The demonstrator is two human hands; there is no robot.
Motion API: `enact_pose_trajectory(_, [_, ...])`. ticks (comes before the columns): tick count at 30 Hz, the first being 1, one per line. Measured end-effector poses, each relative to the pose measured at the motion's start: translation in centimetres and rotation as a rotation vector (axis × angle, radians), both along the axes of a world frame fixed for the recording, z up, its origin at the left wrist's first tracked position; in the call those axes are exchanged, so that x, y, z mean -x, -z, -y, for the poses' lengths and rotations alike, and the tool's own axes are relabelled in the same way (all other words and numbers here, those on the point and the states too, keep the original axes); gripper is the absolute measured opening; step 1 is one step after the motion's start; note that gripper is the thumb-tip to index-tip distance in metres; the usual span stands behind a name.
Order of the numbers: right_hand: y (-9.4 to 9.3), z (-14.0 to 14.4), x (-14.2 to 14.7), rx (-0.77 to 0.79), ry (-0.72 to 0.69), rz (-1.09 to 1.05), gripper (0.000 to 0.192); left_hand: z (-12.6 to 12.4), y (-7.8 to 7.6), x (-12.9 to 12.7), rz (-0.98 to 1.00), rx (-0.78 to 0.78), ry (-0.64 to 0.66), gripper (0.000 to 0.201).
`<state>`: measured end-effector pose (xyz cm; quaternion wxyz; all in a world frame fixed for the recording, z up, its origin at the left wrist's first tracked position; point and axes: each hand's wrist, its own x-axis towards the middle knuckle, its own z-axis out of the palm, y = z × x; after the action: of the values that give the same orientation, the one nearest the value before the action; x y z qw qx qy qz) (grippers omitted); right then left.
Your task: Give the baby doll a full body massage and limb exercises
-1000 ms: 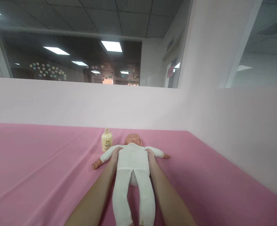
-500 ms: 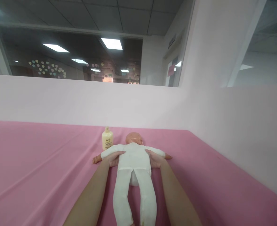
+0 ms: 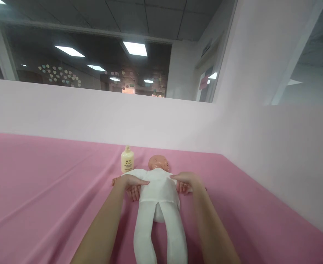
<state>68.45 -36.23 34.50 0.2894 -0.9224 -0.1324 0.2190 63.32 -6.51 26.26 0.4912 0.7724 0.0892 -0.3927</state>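
A baby doll (image 3: 158, 190) in white clothes lies on a pink cloth (image 3: 40, 190), its bare head (image 3: 158, 162) away from me and its legs toward me. My left hand (image 3: 132, 184) rests on the doll's left side at the upper body, thumb on the chest and fingers spread beside it. My right hand (image 3: 186, 182) lies on the doll's right side in the same way, covering that arm. Neither hand closes around the doll. A small pale yellow bottle (image 3: 127, 160) stands upright just left of the doll's head.
A low pink-white partition (image 3: 95, 117) runs along the back of the cloth and turns along the right side (image 3: 287, 161). Above it is a dark window with ceiling lights reflected.
Both hands have turned outward: from gripping the doll's sides with fingers pointing up, they now lie flat with thumbs on the chest. The view has tilted slightly.
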Motion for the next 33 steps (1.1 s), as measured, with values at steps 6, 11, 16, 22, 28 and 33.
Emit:
enact_pose_trajectory(6, [0.5,-4.4,1.0,-0.198,-0.189,0.207,0.035,-0.9,-4.9,0.5,0.388,-0.245,-0.194,0.053])
enact_pose_trajectory(11, [3.8,-7.2,1.5,-0.047,-0.394,0.077,0.026,-2.3,-7.4,1.0,1.248,-0.443,-0.572,0.035])
enact_pose_trajectory(16, [4.7,-6.8,0.7,-0.051,-0.469,-0.132,0.027,-3.8,-5.8,0.1,1.465,-0.734,-0.611,0.038])
enact_pose_trajectory(22, [3.2,-6.2,0.9,-0.102,-0.471,-0.258,0.021,-3.3,-5.0,-0.7,1.232,-0.813,-0.568,0.041])
enact_pose_trajectory(28, [3.6,-6.9,-0.2,-0.502,-0.110,0.352,0.028,3.4,-5.8,-1.5,1.433,-0.531,-0.548,0.049])
enact_pose_trajectory(33, [7.3,-7.1,-3.0,-0.643,0.202,0.582,0.048,8.4,-0.3,-3.4,1.396,-0.445,-0.189,0.052])
